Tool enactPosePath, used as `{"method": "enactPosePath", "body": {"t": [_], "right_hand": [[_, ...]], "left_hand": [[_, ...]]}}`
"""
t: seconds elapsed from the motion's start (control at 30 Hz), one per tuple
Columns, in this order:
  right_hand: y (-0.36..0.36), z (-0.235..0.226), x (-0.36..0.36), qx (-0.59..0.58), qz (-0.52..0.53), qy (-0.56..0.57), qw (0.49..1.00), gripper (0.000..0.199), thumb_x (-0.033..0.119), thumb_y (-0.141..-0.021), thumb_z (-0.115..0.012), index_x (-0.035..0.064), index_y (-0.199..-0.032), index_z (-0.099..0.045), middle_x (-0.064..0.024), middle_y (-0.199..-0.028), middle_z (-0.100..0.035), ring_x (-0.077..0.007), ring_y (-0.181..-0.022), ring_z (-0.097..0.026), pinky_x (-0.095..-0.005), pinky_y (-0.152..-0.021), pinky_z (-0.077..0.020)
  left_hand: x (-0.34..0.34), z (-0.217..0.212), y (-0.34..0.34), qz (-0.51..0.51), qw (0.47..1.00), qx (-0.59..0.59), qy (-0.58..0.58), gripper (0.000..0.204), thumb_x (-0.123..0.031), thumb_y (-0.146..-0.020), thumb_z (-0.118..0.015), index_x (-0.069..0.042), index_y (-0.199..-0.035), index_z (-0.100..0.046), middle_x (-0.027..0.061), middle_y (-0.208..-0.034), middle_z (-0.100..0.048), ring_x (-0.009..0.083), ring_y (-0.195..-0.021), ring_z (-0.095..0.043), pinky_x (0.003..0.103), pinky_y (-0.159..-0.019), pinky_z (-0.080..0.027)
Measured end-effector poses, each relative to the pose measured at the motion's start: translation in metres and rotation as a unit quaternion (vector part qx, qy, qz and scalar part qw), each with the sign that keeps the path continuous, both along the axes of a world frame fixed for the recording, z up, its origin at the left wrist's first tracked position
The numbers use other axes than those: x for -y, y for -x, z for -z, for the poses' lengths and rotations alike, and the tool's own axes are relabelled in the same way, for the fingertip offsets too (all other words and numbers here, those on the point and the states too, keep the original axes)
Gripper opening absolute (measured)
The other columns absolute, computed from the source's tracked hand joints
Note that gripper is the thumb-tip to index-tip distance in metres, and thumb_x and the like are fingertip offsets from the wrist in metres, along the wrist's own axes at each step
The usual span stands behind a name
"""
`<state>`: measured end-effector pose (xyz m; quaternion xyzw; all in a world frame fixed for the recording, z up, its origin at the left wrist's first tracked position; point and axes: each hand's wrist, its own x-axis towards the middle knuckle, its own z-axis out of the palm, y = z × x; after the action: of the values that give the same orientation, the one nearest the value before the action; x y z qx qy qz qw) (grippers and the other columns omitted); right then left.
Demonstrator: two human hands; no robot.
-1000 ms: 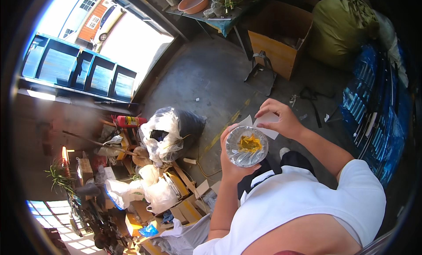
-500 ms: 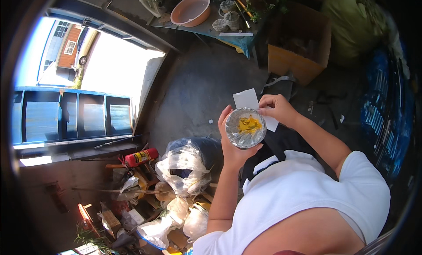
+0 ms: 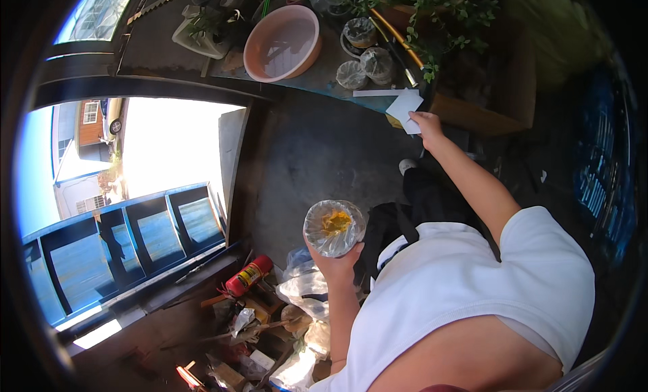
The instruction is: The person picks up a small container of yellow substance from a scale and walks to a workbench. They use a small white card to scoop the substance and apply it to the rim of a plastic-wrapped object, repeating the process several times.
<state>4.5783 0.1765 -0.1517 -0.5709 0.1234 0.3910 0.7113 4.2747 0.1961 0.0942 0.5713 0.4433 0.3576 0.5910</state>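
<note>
My left hand [image 3: 341,265] is wrapped round a round container [image 3: 312,223] covered in crinkled clear plastic, held in front of my body. A yellow-orange patch [image 3: 335,223] shows at its middle; whether it is paint or something else I cannot tell. Stretched out ahead, my right hand [image 3: 430,128] pinches white paper pieces [image 3: 405,107] by their near edge, over the front edge of the table [image 3: 233,69]. Beyond the paper, several plastic-covered cups [image 3: 376,64] stand on the table. A long white strip [image 3: 376,93] lies along its edge, partly behind the paper.
On the table are a pink basin [image 3: 252,49], a brush [image 3: 410,74], a gold-coloured stick [image 3: 391,35] and leafy plants [image 3: 439,34]. A cardboard box [image 3: 476,113] sits at the right. A red fire extinguisher [image 3: 250,275] and plastic bags [image 3: 304,280] lie low at left.
My right hand has moved away from the container, forward to the table edge, carrying the white paper. My left hand has shifted left and nearer my body with the container. The view has turned.
</note>
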Motion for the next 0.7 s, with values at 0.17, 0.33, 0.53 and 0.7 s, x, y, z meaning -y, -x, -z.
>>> {"method": "enactPosePath", "body": {"t": [0.17,0.33,0.53,0.7], "right_hand": [[-0.009,0.013,-0.034,0.007,0.033,0.033,0.999,0.016,0.011,-0.078,-0.067,-0.0031,-0.087,-0.064,-0.0071,-0.08,-0.065,-0.0156,-0.072,-0.061,-0.028,-0.066,-0.0468],[-0.001,0.011,-0.029,0.009,0.012,0.099,0.995,0.02,0.003,-0.076,-0.058,0.0007,-0.095,-0.063,-0.0063,-0.086,-0.062,-0.0158,-0.076,-0.059,-0.029,-0.065,-0.0467],[0.011,-0.022,-0.012,-0.034,0.019,0.177,0.983,0.02,0.006,-0.078,-0.051,0.0088,-0.095,-0.061,-0.0049,-0.087,-0.062,-0.0148,-0.073,-0.059,-0.0267,-0.055,-0.0441],[0.052,-0.078,-0.022,0.015,-0.038,0.155,0.987,0.021,0.001,-0.08,-0.047,0.0033,-0.093,-0.063,-0.0049,-0.088,-0.063,-0.0139,-0.081,-0.058,-0.0247,-0.069,-0.0448]], "left_hand": [[-0.06,-0.001,-0.04,0.045,0.998,0.007,0.034,0.098,-0.022,-0.048,-0.089,-0.002,-0.127,-0.034,0.0091,-0.118,-0.049,0.0217,-0.11,-0.051,0.035,-0.095,-0.042],[-0.114,0.005,-0.084,0.14,0.988,-0.002,0.065,0.098,-0.02,-0.048,-0.088,-0.003,-0.128,-0.033,0.009,-0.118,-0.049,0.0212,-0.111,-0.05,0.035,-0.097,-0.04],[-0.179,0.012,-0.116,0.245,0.968,-0.025,0.054,0.099,-0.023,-0.049,-0.087,-0.002,-0.13,-0.032,0.0092,-0.12,-0.047,0.0216,-0.113,-0.049,0.035,-0.098,-0.039],[-0.224,0.004,-0.14,0.297,0.955,-0.015,0.024,0.099,-0.017,-0.051,-0.087,-0.005,-0.131,-0.029,0.0089,-0.124,-0.043,0.0218,-0.115,-0.047,0.036,-0.1,-0.039]]}}
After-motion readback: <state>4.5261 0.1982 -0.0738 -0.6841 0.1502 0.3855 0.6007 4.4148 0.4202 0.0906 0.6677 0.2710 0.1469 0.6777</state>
